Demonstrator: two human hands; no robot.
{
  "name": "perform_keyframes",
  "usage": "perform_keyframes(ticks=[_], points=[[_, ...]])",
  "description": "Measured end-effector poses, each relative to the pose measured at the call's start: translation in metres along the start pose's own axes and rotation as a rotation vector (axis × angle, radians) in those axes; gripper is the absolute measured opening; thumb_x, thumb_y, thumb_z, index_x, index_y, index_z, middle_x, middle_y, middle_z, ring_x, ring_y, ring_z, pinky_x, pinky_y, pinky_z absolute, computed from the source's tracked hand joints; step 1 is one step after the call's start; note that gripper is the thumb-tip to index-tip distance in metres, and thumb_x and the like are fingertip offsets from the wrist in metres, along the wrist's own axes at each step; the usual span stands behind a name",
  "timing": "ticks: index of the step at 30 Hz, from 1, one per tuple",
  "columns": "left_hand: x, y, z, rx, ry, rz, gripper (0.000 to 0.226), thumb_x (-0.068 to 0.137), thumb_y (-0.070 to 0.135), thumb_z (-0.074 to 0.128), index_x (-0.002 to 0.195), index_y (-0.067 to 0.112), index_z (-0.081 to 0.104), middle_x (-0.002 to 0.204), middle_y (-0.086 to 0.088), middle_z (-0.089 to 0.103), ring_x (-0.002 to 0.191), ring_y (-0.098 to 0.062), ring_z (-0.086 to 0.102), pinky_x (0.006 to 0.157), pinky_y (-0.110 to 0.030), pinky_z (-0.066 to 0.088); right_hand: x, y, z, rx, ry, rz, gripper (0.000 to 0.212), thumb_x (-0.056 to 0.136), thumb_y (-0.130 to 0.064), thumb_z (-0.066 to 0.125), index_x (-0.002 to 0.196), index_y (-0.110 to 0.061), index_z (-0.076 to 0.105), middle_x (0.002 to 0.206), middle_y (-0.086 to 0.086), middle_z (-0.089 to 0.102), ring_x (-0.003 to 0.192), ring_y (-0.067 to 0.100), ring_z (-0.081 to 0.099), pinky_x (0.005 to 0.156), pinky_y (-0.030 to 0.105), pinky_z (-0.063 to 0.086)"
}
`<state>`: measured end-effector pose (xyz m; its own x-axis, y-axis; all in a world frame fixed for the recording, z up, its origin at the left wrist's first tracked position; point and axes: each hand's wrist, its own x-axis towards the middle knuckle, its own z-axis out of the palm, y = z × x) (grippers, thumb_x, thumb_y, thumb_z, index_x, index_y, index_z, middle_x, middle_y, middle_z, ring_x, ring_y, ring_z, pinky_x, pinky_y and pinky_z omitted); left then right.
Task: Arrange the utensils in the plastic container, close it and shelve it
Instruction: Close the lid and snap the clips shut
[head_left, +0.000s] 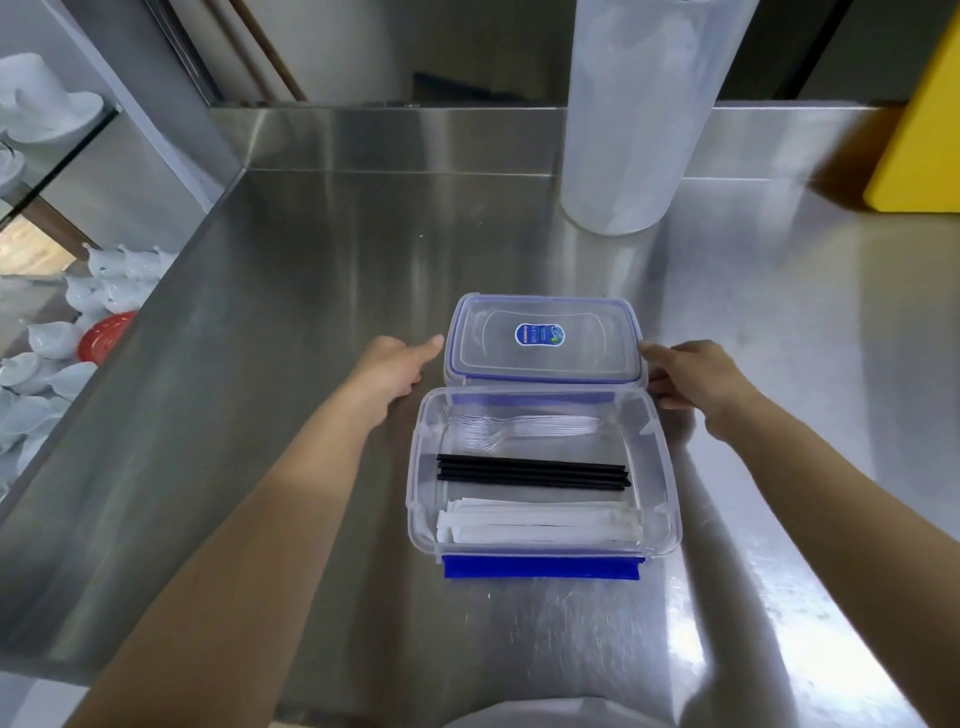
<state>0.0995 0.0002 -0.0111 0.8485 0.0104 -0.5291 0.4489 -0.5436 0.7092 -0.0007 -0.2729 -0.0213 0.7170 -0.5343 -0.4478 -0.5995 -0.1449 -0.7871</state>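
A clear plastic container (667, 488) stands open on the steel counter. Inside lie clear plastic forks (524, 428) at the far side, several black straws (532, 473) in the middle and white paper-wrapped utensils (535, 525) nearest me. Its blue-edged lid (543, 338) lies flat just behind it, sticker up. My left hand (397, 366) touches the lid's left end. My right hand (691, 374) has its fingers on the lid's right end. Whether the lid is lifted I cannot tell.
A tall roll of clear wrap (634, 114) stands behind the lid. A yellow box (922, 135) sits at the far right. Left of the counter edge, white dishes (78, 322) and a red item (106, 332) lie on lower shelving.
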Motion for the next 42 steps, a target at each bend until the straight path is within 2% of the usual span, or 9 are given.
perform_keyframes(ticks=[2,5,9,13,17,23,29,34,42], points=[[0.001,0.001,0.005,-0.092,-0.081,0.031,0.041,0.088,0.031,0.064,0.11,-0.003,0.061,0.104,-0.014,0.069,0.092,-0.023,0.065,0.087,-0.032,0.053,-0.001,0.001,0.003,0.043,-0.059,0.004,0.036,0.088,-0.026,0.061,0.099,0.008,0.062,0.082,0.017,0.058,0.068,0.025,0.052,0.063,0.031,0.05],[-0.002,0.004,0.013,-0.134,-0.123,0.063,0.031,0.087,0.016,0.067,0.109,-0.005,0.062,0.089,-0.012,0.069,0.074,-0.019,0.066,0.08,-0.029,0.055,0.0,-0.004,0.007,0.042,-0.089,-0.042,0.029,0.086,-0.02,0.063,0.095,0.009,0.063,0.08,0.017,0.059,0.065,0.025,0.053,0.073,0.038,0.053],[-0.009,0.023,0.004,-0.266,-0.065,0.112,0.022,0.082,0.007,0.071,0.102,0.001,0.063,0.09,-0.014,0.068,0.078,-0.022,0.065,0.083,-0.032,0.054,-0.008,-0.022,0.004,0.098,-0.027,-0.145,0.02,0.084,-0.016,0.066,0.071,-0.004,0.059,0.076,0.017,0.055,0.054,0.021,0.046,0.052,0.026,0.042],[-0.036,0.05,-0.032,-0.387,-0.119,0.229,0.01,0.079,0.001,0.07,0.085,0.006,0.063,0.061,-0.001,0.071,0.058,-0.013,0.068,0.063,-0.024,0.057,-0.033,-0.046,-0.015,0.146,0.016,-0.32,0.021,0.085,-0.022,0.065,0.086,-0.002,0.06,0.066,0.009,0.055,0.053,0.016,0.046,0.052,0.025,0.039],[-0.082,0.046,-0.057,-0.363,-0.277,0.215,0.027,0.063,0.005,0.074,0.084,0.009,0.058,0.065,-0.003,0.072,0.057,-0.012,0.069,0.055,-0.024,0.058,-0.066,-0.043,-0.032,0.054,0.02,-0.395,0.035,0.085,-0.03,0.064,0.088,0.004,0.06,0.061,0.008,0.054,0.048,0.014,0.046,0.048,0.024,0.039],[-0.113,0.004,-0.054,-0.194,-0.397,0.084,0.035,0.054,0.005,0.074,0.084,0.004,0.055,0.061,-0.006,0.072,0.056,-0.016,0.071,0.053,-0.029,0.059,-0.101,0.002,-0.034,-0.029,-0.047,-0.291,0.039,0.082,-0.026,0.068,0.08,0.012,0.057,0.048,0.008,0.049,0.039,0.015,0.04,0.042,0.026,0.034],[-0.114,-0.029,-0.041,-0.167,-0.398,-0.011,0.024,0.072,-0.005,0.073,0.087,0.002,0.055,0.077,-0.014,0.067,0.059,-0.016,0.071,0.055,-0.031,0.06,-0.118,0.031,-0.028,-0.162,-0.035,-0.284,0.034,0.083,-0.03,0.067,0.073,0.002,0.062,0.046,0.002,0.052,0.039,0.011,0.045,0.044,0.024,0.036],[-0.115,-0.041,-0.039,-0.153,-0.351,-0.03,0.027,0.072,-0.005,0.074,0.091,-0.001,0.055,0.093,-0.021,0.063,0.071,-0.022,0.068,0.057,-0.033,0.061,-0.123,0.039,-0.02,-0.269,-0.045,-0.319,0.03,0.087,-0.033,0.061,0.077,-0.005,0.061,0.068,0.01,0.063,0.057,0.02,0.052,0.06,0.034,0.048],[-0.115,-0.042,-0.038,-0.098,-0.32,-0.018,0.036,0.071,0.001,0.078,0.097,0.004,0.054,0.093,-0.01,0.059,0.085,-0.019,0.062,0.059,-0.035,0.057,-0.126,0.038,-0.017,-0.281,-0.024,-0.33,0.03,0.088,-0.034,0.059,0.079,-0.005,0.061,0.07,0.009,0.064,0.059,0.02,0.054,0.057,0.029,0.045]])
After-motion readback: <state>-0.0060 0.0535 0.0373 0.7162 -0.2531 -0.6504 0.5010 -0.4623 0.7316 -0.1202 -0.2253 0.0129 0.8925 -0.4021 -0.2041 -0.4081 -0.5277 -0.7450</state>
